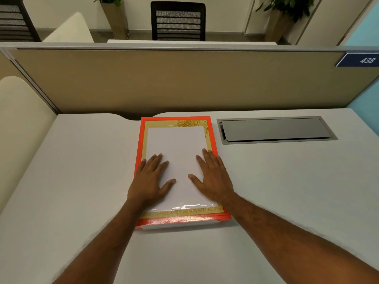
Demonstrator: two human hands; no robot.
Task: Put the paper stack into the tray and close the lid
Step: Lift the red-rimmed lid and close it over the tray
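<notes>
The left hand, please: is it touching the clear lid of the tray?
Touching. The head view shows the left hand lying flat, palm down, on the clear lid, with no gap beneath it.

I saw the orange-rimmed tray (212, 138) lying flat just left of the desk's cable hatch (274, 130), its glossy clear lid (184, 209) closed over the white paper stack (177, 144).

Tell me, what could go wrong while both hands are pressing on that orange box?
The tray sits close to the desk's curved cut-out at the back, so a hard forward push might slide it that way. The left hand and right hand lie flat on the glossy clear lid; it looks slippery, so they might slip.
</notes>
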